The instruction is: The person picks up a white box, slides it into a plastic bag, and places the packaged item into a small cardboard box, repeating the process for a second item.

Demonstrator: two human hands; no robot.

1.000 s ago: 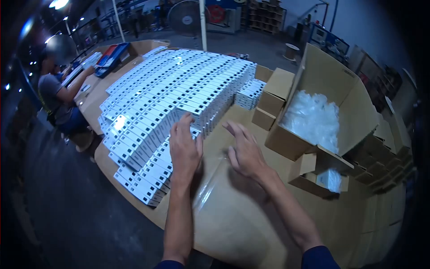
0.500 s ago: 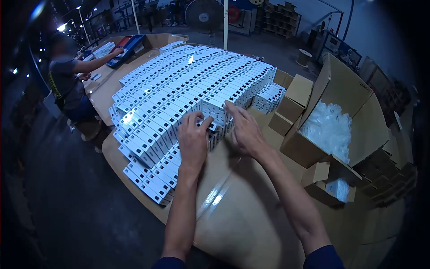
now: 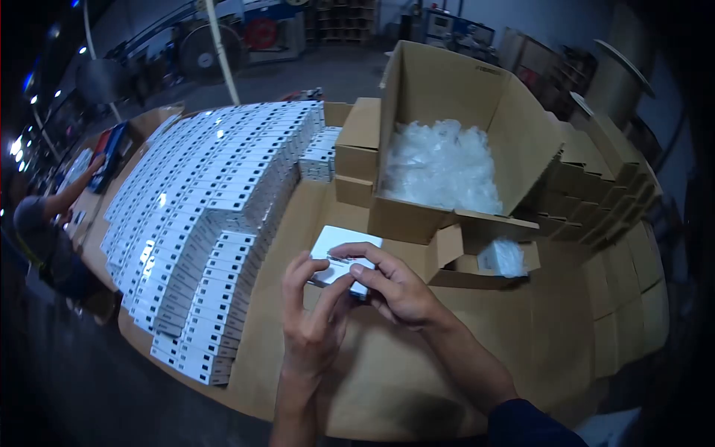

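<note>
A flat white box (image 3: 346,238) with small dark printing is in both hands above the brown tabletop. My left hand (image 3: 316,316) grips its left and near side, thumb and fingers closed on it. My right hand (image 3: 398,290) has its fingers over the top face and near right corner. What lies beneath the box is hidden by the fingers. To the left of my hands stand tightly packed rows of white boxes (image 3: 201,186), each with a small dark square near one end.
A large open carton (image 3: 417,220) holds clear plastic bags (image 3: 443,167). Before it sits a small open carton (image 3: 465,276) with a plastic-wrapped white item (image 3: 503,257). Folded cardboard (image 3: 588,179) is stacked at right. A co-worker (image 3: 45,223) reaches toward a blue-red tray (image 3: 110,156) at far left.
My hands have come away from the stacked rows with a white box between them, now over the bare cardboard-coloured tabletop. The view has turned to the right.
</note>
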